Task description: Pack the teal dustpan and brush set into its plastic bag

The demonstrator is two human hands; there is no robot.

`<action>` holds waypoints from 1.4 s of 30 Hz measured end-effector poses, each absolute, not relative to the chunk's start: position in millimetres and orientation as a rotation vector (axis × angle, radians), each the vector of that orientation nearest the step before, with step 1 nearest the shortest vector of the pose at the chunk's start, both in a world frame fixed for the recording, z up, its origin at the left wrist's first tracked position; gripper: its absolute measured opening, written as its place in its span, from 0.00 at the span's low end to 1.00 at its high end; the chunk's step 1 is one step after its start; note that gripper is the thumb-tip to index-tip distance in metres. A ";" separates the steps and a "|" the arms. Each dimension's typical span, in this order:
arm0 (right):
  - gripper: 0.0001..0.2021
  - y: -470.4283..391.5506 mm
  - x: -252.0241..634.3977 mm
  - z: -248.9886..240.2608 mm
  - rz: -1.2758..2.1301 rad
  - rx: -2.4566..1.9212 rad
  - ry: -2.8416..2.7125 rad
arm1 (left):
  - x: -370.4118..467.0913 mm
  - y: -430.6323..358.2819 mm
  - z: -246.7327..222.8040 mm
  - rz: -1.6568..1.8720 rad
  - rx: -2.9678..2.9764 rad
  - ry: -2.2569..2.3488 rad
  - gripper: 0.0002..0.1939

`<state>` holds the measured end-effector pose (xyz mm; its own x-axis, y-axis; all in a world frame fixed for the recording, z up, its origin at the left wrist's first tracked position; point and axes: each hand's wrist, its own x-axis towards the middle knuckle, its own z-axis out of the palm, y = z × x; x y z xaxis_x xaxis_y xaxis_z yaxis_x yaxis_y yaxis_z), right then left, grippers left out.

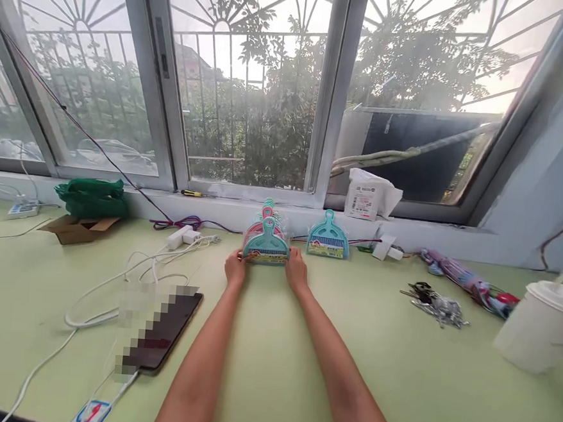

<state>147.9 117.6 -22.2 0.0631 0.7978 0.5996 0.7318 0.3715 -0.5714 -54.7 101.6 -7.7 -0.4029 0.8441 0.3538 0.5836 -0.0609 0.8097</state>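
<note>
Left hand [235, 267] and right hand [296, 270] are gripping the stack of mini dustpan sets [266, 239] from either side, fingers closed on its edges. Stack is standing upright on the green table [275, 365] near the window sill. Single teal dustpan set [328, 237] is sitting just right; phone [161, 334] and white cables [127, 277] are lying left.

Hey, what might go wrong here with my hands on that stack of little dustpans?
The upright stack of dustpans, pressed between the left hand and right hand, might fan out or topple. Sliding it right may knock the single teal dustpan. The white cables lie near the left arm and may snag.
</note>
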 end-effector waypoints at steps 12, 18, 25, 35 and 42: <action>0.39 181.2 132.5 -40.9 -0.177 -1.436 -1.889 | -61.9 159.5 -16.5 1.253 1.640 2.211 0.18; 0.41 167.5 134.7 -35.6 -0.245 -1.401 -1.881 | -55.5 144.8 -12.0 1.348 1.564 2.265 0.27; 0.31 138.0 138.7 -17.1 -0.514 -1.283 -1.983 | -47.5 106.1 -7.9 1.587 1.586 2.338 0.27; 0.30 87.4 166.2 -15.7 -0.477 -1.401 -1.867 | -76.4 -59.5 27.0 0.623 2.019 2.790 0.34; 0.32 85.6 246.8 -21.8 -0.147 -1.695 -1.290 | -133.7 -112.0 24.2 0.277 1.689 2.747 0.45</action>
